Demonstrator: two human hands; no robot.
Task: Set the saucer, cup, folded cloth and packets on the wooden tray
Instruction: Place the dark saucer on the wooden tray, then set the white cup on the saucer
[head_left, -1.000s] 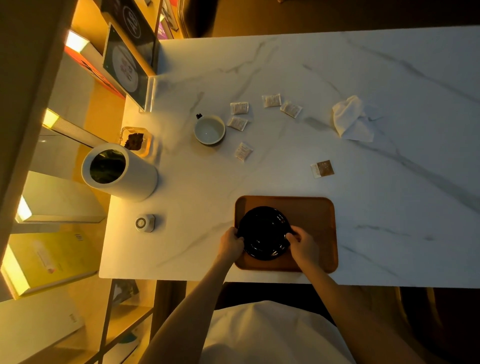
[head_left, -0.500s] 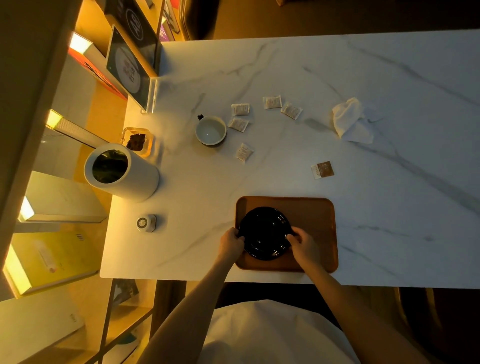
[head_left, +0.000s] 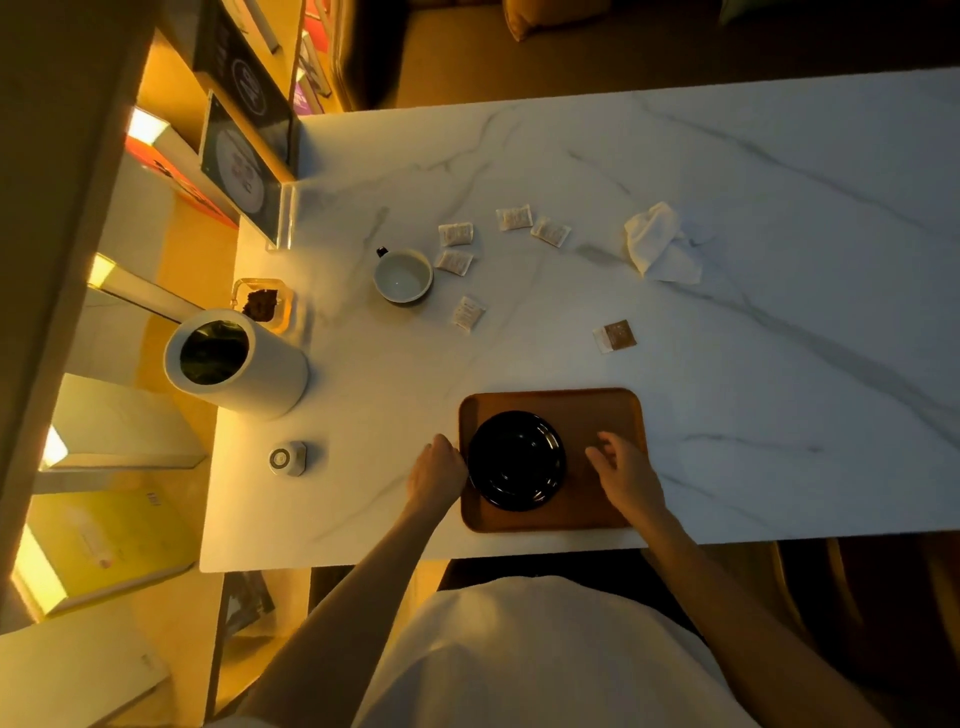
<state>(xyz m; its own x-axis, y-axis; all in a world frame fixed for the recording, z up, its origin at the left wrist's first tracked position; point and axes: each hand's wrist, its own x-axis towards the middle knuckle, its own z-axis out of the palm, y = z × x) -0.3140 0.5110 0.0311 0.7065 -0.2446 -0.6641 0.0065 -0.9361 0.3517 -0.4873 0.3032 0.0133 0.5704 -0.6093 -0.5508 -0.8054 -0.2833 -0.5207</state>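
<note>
Right fingers (head_left: 605, 441) loose, empty; left fingers (head_left: 450, 451) unclear | saucer (head_left: 517, 460) on tray (head_left: 597, 410) | cup (head_left: 402, 275), canister (head_left: 270, 374) beyond

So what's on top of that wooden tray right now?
Only the black saucer, on the left half of the wooden tray. The right hand is above the right half and covers a patch of wood, so what lies under it cannot be seen.

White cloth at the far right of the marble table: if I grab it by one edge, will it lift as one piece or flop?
Likely floppy: the white cloth lies in a loose, creased heap, not a flat fold, so it would probably drape and unfold when lifted. Probably light; it may slide easily on the smooth table.
</note>
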